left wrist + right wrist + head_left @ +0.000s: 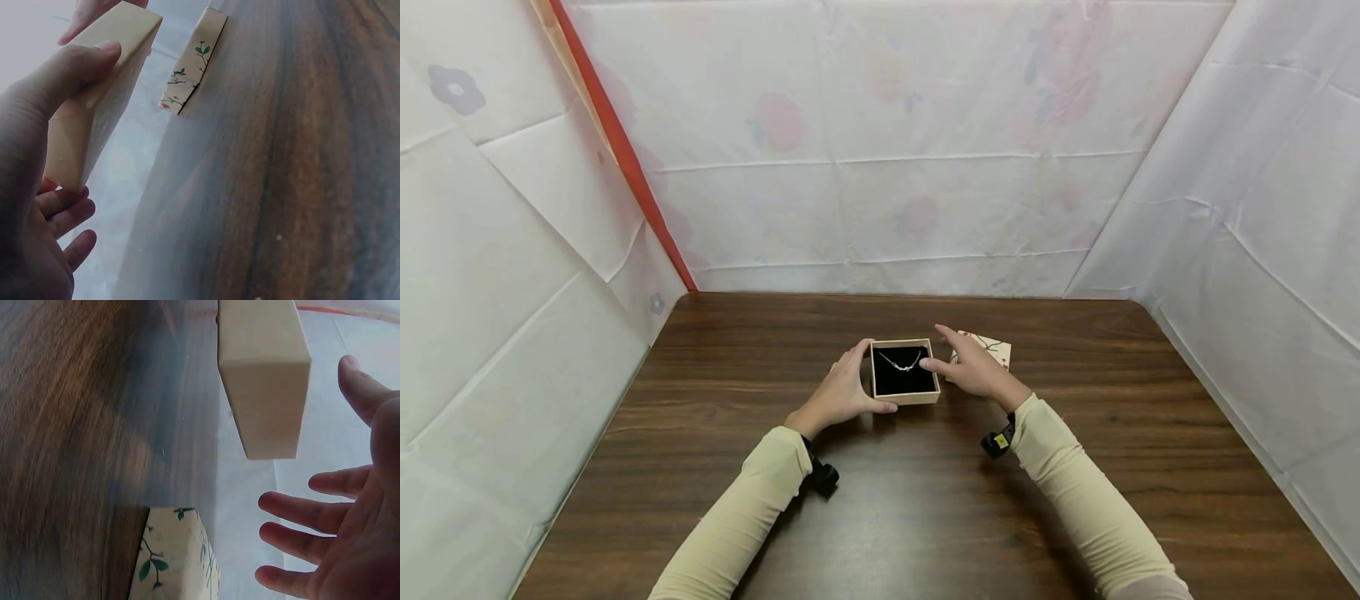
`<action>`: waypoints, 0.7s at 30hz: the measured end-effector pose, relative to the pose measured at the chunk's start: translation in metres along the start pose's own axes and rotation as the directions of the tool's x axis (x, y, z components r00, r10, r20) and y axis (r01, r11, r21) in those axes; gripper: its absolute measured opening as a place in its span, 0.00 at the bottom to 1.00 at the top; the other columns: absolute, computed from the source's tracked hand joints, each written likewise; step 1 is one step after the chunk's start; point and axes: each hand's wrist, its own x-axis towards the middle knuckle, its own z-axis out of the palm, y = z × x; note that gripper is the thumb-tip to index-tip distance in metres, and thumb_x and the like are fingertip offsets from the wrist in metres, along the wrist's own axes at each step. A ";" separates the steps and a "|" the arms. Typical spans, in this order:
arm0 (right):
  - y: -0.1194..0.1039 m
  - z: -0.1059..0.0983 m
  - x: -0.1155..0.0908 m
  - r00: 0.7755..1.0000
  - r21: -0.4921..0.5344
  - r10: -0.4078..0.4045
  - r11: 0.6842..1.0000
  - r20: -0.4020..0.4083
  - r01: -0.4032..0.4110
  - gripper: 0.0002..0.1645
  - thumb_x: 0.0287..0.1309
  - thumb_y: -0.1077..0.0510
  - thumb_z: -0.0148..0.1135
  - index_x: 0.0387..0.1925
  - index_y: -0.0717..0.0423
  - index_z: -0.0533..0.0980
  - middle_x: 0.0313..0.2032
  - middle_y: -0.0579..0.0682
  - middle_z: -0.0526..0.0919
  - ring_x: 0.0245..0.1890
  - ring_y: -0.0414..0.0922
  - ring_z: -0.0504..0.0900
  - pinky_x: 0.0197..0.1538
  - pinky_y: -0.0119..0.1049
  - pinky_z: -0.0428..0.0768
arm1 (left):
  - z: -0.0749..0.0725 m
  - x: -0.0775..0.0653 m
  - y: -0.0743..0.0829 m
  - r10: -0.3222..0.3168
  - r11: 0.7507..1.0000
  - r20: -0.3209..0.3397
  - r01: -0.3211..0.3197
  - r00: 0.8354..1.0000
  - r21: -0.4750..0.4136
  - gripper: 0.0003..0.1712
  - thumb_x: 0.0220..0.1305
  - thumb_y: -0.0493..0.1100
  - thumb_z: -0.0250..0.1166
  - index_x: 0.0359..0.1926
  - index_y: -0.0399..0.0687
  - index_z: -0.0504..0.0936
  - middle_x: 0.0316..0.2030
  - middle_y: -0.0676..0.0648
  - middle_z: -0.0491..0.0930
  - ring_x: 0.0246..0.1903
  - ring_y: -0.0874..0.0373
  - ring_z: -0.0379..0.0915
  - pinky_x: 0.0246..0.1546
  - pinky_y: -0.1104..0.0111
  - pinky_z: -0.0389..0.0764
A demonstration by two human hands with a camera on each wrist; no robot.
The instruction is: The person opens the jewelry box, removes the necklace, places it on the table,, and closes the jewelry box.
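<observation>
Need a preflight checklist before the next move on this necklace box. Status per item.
1. Left hand gripping the box: ok, holds it at its left side.
2. Necklace on the black insert: ok, it lies in a shallow curve.
3. Necklace ends secured: cannot tell, no fastening shows.
4. Right hand holding nothing: ok, fingers spread.
5. Right hand clear of the necklace: cannot tell; its thumb overlaps the box's right edge in the head view.
6. Floral lid on the box: not ok, it lies on the table beyond the right hand.
</observation>
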 end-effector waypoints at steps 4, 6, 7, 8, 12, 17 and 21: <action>-0.001 0.005 0.001 1.000 0.025 0.011 1.000 0.026 -0.011 0.48 0.65 0.39 0.57 0.74 0.59 0.53 0.63 0.63 0.74 0.51 0.55 0.81 0.57 0.53 0.75 | 0.000 -0.001 0.001 0.004 1.000 -0.008 -0.004 1.000 -0.007 0.67 0.35 0.59 0.82 0.73 0.51 0.53 0.66 0.44 0.67 0.64 0.44 0.64 0.62 0.44 0.66; -0.002 0.008 0.001 0.999 0.034 0.011 0.999 0.036 -0.012 0.47 0.66 0.39 0.56 0.74 0.59 0.53 0.61 0.62 0.75 0.53 0.55 0.80 0.57 0.53 0.75 | -0.001 -0.001 0.001 0.009 1.000 -0.012 -0.009 1.000 -0.010 0.67 0.35 0.59 0.82 0.73 0.51 0.54 0.65 0.45 0.68 0.63 0.44 0.65 0.62 0.45 0.67; -0.002 0.009 0.000 0.999 0.036 0.013 0.999 0.038 -0.014 0.46 0.66 0.39 0.56 0.74 0.59 0.53 0.61 0.62 0.76 0.54 0.56 0.79 0.57 0.53 0.75 | -0.001 -0.001 0.001 0.012 1.000 -0.014 -0.012 1.000 -0.010 0.67 0.35 0.59 0.82 0.72 0.52 0.54 0.64 0.45 0.68 0.62 0.44 0.65 0.61 0.45 0.67; -0.002 0.010 0.000 0.999 0.038 0.014 0.999 0.038 -0.015 0.46 0.66 0.39 0.56 0.74 0.59 0.54 0.60 0.62 0.77 0.54 0.56 0.79 0.56 0.52 0.75 | -0.001 -0.001 0.001 0.015 1.000 -0.016 -0.015 1.000 -0.011 0.66 0.35 0.59 0.82 0.72 0.51 0.54 0.64 0.45 0.69 0.62 0.44 0.66 0.61 0.45 0.67; -0.002 0.013 -0.001 0.999 0.042 0.018 0.999 0.032 -0.019 0.45 0.66 0.39 0.57 0.74 0.58 0.55 0.58 0.61 0.79 0.50 0.53 0.82 0.53 0.50 0.77 | -0.001 -0.002 0.001 0.020 1.000 -0.022 -0.020 1.000 -0.016 0.67 0.35 0.59 0.82 0.73 0.50 0.54 0.64 0.44 0.69 0.62 0.44 0.65 0.61 0.45 0.67; -0.002 0.017 -0.001 1.000 0.036 0.023 0.999 0.021 -0.024 0.44 0.66 0.41 0.57 0.74 0.58 0.55 0.58 0.61 0.78 0.48 0.52 0.82 0.52 0.50 0.78 | -0.001 -0.004 0.001 0.016 1.000 -0.022 -0.016 1.000 -0.022 0.67 0.36 0.60 0.81 0.73 0.49 0.53 0.65 0.44 0.68 0.64 0.44 0.64 0.61 0.44 0.67; -0.002 0.018 -0.001 1.000 0.040 0.018 0.999 0.015 -0.019 0.42 0.67 0.46 0.56 0.74 0.58 0.54 0.57 0.62 0.78 0.42 0.50 0.83 0.49 0.48 0.79 | 0.000 -0.004 0.000 0.008 1.000 -0.013 -0.008 1.000 -0.019 0.70 0.36 0.60 0.81 0.75 0.47 0.50 0.68 0.43 0.65 0.66 0.43 0.62 0.64 0.44 0.64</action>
